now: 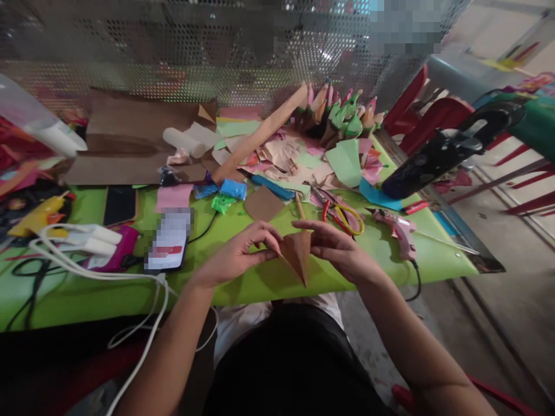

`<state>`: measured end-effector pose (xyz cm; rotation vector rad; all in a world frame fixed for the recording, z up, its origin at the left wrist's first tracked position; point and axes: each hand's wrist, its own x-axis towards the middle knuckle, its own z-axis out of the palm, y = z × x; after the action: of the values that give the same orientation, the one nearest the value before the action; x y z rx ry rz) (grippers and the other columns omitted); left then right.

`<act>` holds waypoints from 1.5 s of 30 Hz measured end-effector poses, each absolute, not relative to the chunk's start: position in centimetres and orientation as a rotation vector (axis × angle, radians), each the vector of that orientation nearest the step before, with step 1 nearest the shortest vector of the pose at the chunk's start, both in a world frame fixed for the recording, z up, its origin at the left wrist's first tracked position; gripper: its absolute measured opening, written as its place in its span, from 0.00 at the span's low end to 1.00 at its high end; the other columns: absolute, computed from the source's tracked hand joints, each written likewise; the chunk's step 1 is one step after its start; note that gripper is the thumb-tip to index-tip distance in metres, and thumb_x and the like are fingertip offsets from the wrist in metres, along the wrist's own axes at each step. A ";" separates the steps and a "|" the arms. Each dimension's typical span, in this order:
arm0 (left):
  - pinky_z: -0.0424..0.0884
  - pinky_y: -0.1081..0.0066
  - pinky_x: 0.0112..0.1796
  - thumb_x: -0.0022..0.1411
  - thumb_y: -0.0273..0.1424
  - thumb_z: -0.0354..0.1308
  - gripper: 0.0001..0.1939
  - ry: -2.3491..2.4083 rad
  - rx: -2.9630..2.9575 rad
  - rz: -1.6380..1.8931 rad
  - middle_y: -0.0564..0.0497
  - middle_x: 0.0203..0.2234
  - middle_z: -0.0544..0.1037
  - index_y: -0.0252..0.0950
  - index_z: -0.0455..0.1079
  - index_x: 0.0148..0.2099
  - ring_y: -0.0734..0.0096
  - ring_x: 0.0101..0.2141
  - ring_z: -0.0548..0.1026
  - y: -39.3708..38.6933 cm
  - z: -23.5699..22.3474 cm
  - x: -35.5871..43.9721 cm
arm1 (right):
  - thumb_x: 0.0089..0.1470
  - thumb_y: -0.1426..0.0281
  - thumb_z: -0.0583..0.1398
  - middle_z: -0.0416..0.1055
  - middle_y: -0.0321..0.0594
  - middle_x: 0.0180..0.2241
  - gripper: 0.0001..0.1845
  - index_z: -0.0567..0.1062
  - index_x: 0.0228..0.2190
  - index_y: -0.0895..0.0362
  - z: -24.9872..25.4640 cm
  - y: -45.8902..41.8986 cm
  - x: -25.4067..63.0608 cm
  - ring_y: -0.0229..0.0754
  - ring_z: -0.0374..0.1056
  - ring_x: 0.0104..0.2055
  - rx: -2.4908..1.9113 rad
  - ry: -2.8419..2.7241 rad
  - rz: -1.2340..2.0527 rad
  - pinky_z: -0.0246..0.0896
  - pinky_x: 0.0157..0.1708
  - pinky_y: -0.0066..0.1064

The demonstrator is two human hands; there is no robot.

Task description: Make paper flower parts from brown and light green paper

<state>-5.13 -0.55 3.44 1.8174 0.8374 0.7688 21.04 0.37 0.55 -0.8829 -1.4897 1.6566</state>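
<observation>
Black clothing (pixel 286 364) is filling the lower middle of the view, nearest the camera. Beyond it, a grey perforated metal panel (pixel 195 58) is standing along the back, and in front of that a glossy lime-green counter (pixel 377 254) is stretching across the scene. On the counter's far left, a large creased sheet of brown paper (pixel 130 127) is lying spread out, while a black cylindrical object (pixel 425 156) is leaning at the right rear edge. A long, flat tan strip (pixel 264 133) is slanting over paper scraps, its upper end reaching toward a cluster of paper pieces with pink and green tips (pixel 347 112). Near the counter's front edge, the two bare hands are grasping one thing between them: the left hand (pixel 245 254) is pinching the left edge of a folded brown paper cone (pixel 297 254) with thumb and fingers, and the right hand (pixel 336 248) is gripping its right side. The cone is pointing its narrow tip toward the person; whether that tip is touching the counter, I cannot tell. Left of the hands, a phone with a lit screen (pixel 169 240) is lying beside a magenta power strip (pixel 115 248). Well to the right, a pink glue gun (pixel 401 228) is resting on its side, and yellow-handled scissors (pixel 351 219) are lying just beyond the right hand. Smallest, a shiny blue packet (pixel 233 188) is sitting just beside a bright green packet (pixel 223 202).
</observation>
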 end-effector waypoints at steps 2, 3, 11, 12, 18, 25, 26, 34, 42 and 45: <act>0.65 0.65 0.55 0.67 0.32 0.58 0.06 0.838 1.768 0.765 0.47 0.45 0.70 0.38 0.72 0.36 0.66 0.51 0.71 -0.5 3.2 -5.4 | 0.54 0.62 0.68 0.71 0.39 0.58 0.17 0.79 0.46 0.45 0.1 0.5 20.2 0.46 0.71 0.53 -0.838 -1.457 1.678 0.68 0.50 0.38; 0.66 0.66 0.53 0.67 0.33 0.59 0.06 0.845 1.745 0.763 0.48 0.45 0.69 0.37 0.72 0.36 0.66 0.50 0.71 -0.5 3.1 -5.5 | 0.53 0.62 0.69 0.70 0.40 0.59 0.13 0.80 0.42 0.47 0.1 0.5 19.9 0.48 0.69 0.56 -0.825 -1.447 1.663 0.68 0.52 0.38; 0.67 0.69 0.45 0.66 0.41 0.58 0.12 0.878 1.592 0.664 0.49 0.41 0.69 0.37 0.71 0.39 0.69 0.41 0.69 0.2 2.2 -5.4 | 0.51 0.61 0.71 0.78 0.43 0.45 0.11 0.78 0.32 0.54 0.5 0.7 19.6 0.39 0.74 0.34 -0.792 -1.409 1.760 0.73 0.36 0.33; 0.66 0.69 0.45 0.66 0.41 0.58 0.12 0.868 1.565 0.654 0.50 0.40 0.70 0.37 0.71 0.39 0.68 0.41 0.70 0.2 2.1 -5.3 | 0.51 0.61 0.71 0.79 0.41 0.41 0.11 0.78 0.32 0.54 0.5 0.7 19.5 0.38 0.73 0.33 -0.780 -1.407 1.759 0.72 0.36 0.33; 0.66 0.71 0.36 0.63 0.44 0.61 0.15 0.784 1.261 0.604 0.54 0.33 0.72 0.38 0.66 0.40 0.71 0.35 0.71 0.0 1.2 -4.5 | 0.51 0.61 0.71 0.75 0.36 0.30 0.10 0.79 0.32 0.53 0.0 0.8 19.2 0.38 0.71 0.32 -0.786 -1.448 1.723 0.69 0.34 0.30; 0.66 0.74 0.32 0.57 0.39 0.67 0.18 0.859 1.062 0.705 0.55 0.30 0.72 0.37 0.65 0.41 0.74 0.32 0.72 -0.5 0.9 -2.8 | 0.51 0.57 0.70 0.75 0.38 0.31 0.13 0.78 0.31 0.53 -0.1 0.8 19.0 0.42 0.71 0.35 -0.880 -1.568 1.570 0.67 0.38 0.35; 0.66 0.74 0.33 0.57 0.37 0.67 0.18 0.871 1.047 0.722 0.54 0.31 0.73 0.37 0.65 0.43 0.73 0.32 0.73 -0.6 0.9 -2.6 | 0.52 0.57 0.70 0.75 0.38 0.31 0.13 0.78 0.31 0.53 -0.1 0.8 19.0 0.43 0.71 0.36 -0.896 -1.593 1.536 0.67 0.39 0.35; 0.67 0.73 0.34 0.58 0.26 0.61 0.17 1.036 1.094 0.898 0.56 0.28 0.72 0.38 0.64 0.49 0.73 0.32 0.73 -1.1 0.7 -1.4 | 0.53 0.58 0.69 0.76 0.41 0.39 0.11 0.78 0.31 0.52 -0.5 0.7 18.9 0.47 0.71 0.45 -1.017 -1.645 1.288 0.66 0.47 0.38; 0.70 0.69 0.38 0.60 0.28 0.59 0.15 1.115 1.225 0.952 0.53 0.33 0.77 0.40 0.62 0.49 0.68 0.37 0.77 -1.4 0.1 -0.7 | 0.53 0.59 0.68 0.75 0.43 0.41 0.10 0.78 0.30 0.51 -0.6 0.6 19.0 0.48 0.70 0.46 -1.116 -1.690 1.144 0.66 0.46 0.38; 0.71 0.68 0.39 0.61 0.29 0.59 0.13 1.143 1.291 0.935 0.53 0.34 0.79 0.41 0.63 0.48 0.67 0.38 0.78 -1.4 -0.1 -0.8 | 0.53 0.58 0.68 0.75 0.43 0.41 0.11 0.78 0.29 0.52 -0.5 0.6 18.9 0.48 0.70 0.45 -1.140 -1.689 1.131 0.67 0.43 0.38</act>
<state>-0.80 -1.38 -0.14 1.2909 1.1432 0.9354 18.86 0.55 -0.45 -1.1404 -1.6894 1.1312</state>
